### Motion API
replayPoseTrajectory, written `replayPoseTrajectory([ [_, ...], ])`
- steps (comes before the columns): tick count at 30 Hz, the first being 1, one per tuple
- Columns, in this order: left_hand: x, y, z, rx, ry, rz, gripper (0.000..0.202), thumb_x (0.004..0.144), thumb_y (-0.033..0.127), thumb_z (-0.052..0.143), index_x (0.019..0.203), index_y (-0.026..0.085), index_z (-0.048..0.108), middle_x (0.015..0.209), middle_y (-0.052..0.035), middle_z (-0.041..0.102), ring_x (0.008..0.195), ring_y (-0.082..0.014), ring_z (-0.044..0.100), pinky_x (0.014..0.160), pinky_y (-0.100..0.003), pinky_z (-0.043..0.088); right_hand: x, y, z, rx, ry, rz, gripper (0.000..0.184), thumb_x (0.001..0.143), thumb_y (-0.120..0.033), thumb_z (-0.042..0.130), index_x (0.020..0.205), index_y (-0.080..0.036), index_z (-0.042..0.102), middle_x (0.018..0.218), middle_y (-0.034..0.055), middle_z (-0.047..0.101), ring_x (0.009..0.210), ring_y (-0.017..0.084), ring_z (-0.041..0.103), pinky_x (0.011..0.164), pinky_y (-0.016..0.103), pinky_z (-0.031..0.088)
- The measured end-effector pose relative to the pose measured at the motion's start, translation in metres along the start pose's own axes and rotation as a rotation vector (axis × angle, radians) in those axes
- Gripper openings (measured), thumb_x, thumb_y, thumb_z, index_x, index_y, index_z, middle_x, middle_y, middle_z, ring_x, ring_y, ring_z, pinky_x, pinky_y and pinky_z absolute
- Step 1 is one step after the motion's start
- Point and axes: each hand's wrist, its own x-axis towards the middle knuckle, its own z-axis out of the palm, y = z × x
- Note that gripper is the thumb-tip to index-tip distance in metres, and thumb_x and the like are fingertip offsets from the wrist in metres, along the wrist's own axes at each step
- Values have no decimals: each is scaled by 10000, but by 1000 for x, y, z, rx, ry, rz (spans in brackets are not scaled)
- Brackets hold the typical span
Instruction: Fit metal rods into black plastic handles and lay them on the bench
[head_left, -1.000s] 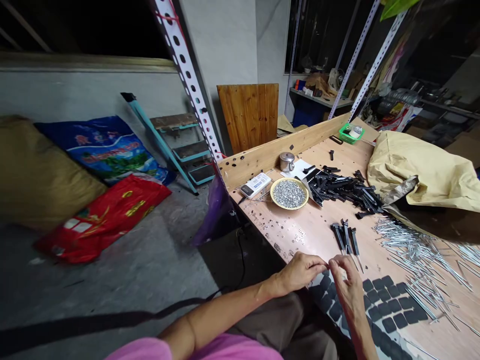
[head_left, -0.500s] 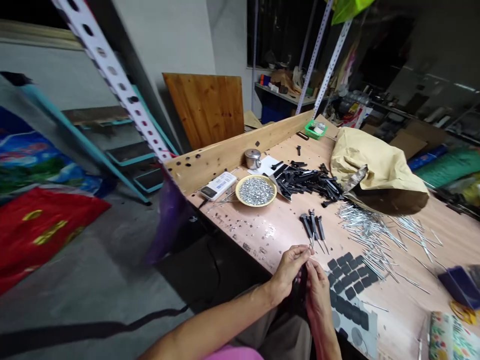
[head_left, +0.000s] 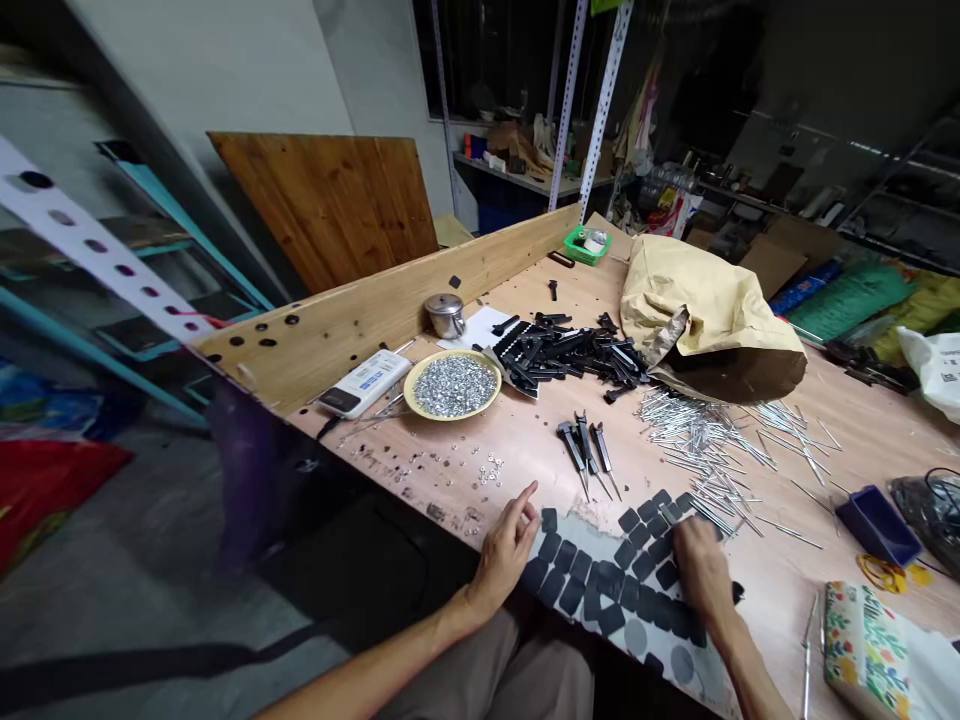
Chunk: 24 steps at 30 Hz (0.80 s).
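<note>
Your trousers (head_left: 487,680) are grey-brown. Before you, the pads (head_left: 572,597) read charcoal on a light grey sheet (head_left: 590,531); the tabletop (head_left: 525,440) is pinkish tan. You have silver rods (head_left: 694,430), black pieces (head_left: 562,348) and a pale yellow bowl (head_left: 452,415). To your right, the box (head_left: 871,537) is dark violet-blue; the packet (head_left: 866,640) carries orange and blue flowers with green leaves on white.

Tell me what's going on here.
A person's right hand is down at the black pads on a grey sheet; whether it grips one is hidden. The left hand is open by the sheet's left side. Beyond the sheet, a few black-headed rods lie together, with loose rods to their right and a bowl of small metal parts to their left.
</note>
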Motion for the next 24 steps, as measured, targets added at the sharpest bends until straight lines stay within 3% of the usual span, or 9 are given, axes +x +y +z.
replayPoseTrajectory([
  [3,-4,-11,2,107,38,94,365,876,308,405,1196,193,537,794,-29,620,595,-110,569,683,-240,509,-4,-10,5,71,-62,-89,376,952,-245,262,706,-227,546,648,33,523,588,160,473,521,274,425],
  [7,-5,-14,5,183,56,132,354,891,304,402,1198,185,530,784,-29,625,589,-105,581,678,-223,509,-6,-6,-1,16,-9,-55,377,951,-235,260,700,-208,541,628,46,488,565,173,435,438,278,383],
  [11,-4,-12,5,218,61,141,348,894,293,407,1200,174,521,782,-30,633,579,-101,583,669,-216,508,-6,-2,-5,96,-160,-201,338,943,-177,280,788,-213,579,685,41,538,618,165,477,541,278,451],
  [15,-4,-11,6,245,75,125,353,892,296,406,1204,172,516,772,-27,634,565,-98,581,656,-211,506,-4,1,-3,-11,-74,-98,367,940,-172,260,716,-208,548,645,53,506,589,178,443,489,288,415],
  [20,-4,-12,8,291,93,185,341,896,258,412,1206,156,511,749,-22,631,557,-93,580,630,-195,496,-12,-19,6,-38,-124,-235,305,922,-127,317,776,-199,574,672,49,520,653,182,468,551,280,413],
  [24,-3,-12,8,326,128,266,321,906,237,411,1201,149,504,713,-5,618,544,-82,570,608,-179,486,-18,-30,11,-106,-111,-220,331,925,-118,304,728,-186,561,661,47,503,649,174,457,547,269,386],
])
